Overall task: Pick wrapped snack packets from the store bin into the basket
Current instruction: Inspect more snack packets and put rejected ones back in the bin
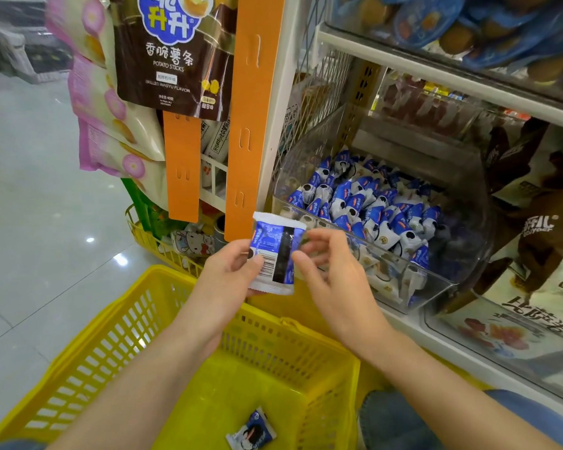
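Midway at frame centre, left hand (231, 271) pinches a blue snack packet (275, 251) above the yellow basket (117, 332); right hand (329, 274) touches its edge, blurred, grip unclear. Next, likely: lower and release.

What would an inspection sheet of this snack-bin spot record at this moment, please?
Surface: glossy grey floor.
Job's things: clear bin heaped with blue-white packets; yellow basket holds one loose packet; held packet above the basket, barcode side towards the camera.
Clutter: hanging snack bags; orange display strips.
Hands: left hand grips the held packet; right hand at its right edge, blurred, grip unclear.
Cables: nothing seen.
Surroundings: stocked shelves above and to the right; second yellow basket behind.
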### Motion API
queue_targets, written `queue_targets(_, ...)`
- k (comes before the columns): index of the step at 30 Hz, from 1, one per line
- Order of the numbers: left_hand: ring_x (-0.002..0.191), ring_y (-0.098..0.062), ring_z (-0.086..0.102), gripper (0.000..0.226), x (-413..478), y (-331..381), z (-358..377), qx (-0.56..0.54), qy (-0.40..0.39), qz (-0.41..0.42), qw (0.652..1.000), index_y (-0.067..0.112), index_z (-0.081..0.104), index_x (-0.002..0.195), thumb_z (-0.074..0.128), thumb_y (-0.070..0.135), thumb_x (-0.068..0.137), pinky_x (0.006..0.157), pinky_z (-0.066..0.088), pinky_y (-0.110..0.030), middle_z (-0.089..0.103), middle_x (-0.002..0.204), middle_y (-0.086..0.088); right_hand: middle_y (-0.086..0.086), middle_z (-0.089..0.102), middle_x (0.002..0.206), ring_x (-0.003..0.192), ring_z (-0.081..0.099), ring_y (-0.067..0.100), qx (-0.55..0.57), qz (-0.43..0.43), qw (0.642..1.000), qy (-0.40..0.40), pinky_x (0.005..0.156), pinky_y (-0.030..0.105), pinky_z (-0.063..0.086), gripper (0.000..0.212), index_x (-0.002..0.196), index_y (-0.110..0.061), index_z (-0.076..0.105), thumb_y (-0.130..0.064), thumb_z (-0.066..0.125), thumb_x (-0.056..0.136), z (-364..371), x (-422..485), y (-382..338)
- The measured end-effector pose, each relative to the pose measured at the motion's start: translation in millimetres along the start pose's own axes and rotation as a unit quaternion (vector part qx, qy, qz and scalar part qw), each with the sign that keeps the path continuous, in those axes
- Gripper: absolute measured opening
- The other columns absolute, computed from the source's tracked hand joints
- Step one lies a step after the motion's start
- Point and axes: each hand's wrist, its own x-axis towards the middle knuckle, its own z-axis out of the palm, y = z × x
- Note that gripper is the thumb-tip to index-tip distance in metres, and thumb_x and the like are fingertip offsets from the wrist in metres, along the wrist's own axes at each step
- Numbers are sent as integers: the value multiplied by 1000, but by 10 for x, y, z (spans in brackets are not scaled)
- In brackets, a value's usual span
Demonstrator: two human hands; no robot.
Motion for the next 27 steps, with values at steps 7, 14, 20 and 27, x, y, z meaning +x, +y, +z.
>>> queue_targets(7, 79, 1, 59, 25, 12, -37, 18, 124, 10, 76, 989, 27, 51, 107, 51, 7, 92, 65, 45, -8, 61, 94, 15, 13, 67, 100, 78, 66, 14, 181, 128, 972, -76, 64, 26, 58, 11, 99, -9, 58, -15, 49, 94, 3, 54, -25)
queue_targets(14, 89, 6, 56, 22, -63, -91, 62, 190, 6, 144, 971, 33, 54, 102, 61, 38, 81, 69, 47, -11, 60, 98, 21, 1, 66, 84, 73, 66, 10, 142, 80, 984, -74, 60, 24, 56, 10, 82, -17, 52, -19, 55, 91, 59, -11, 32)
queue_targets(20, 84, 5, 61, 14, -88, -83, 23, 265, 6, 186, 946, 30, 56, 103, 54, 24, 91, 65, 48, -11, 66, 94, 15, 1, 66, 85, 74, 65, 12, 32, 24, 997, -70, 73, 41, 55, 10, 83, -25, 50, -30, 53, 92, 41, -41, 31)
queue_targets(27, 67, 4, 57, 15, -132, -74, 31, 324, 54, 233, 915, 23, 57, 104, 45, 20, 95, 50, 39, -10, 53, 66, 17, -2, 60, 116, 86, 66, 5, 171, 100, 974, -111, 74, 33, 58, 21, 107, -32, 41, -24, 52, 92, 104, -51, -19)
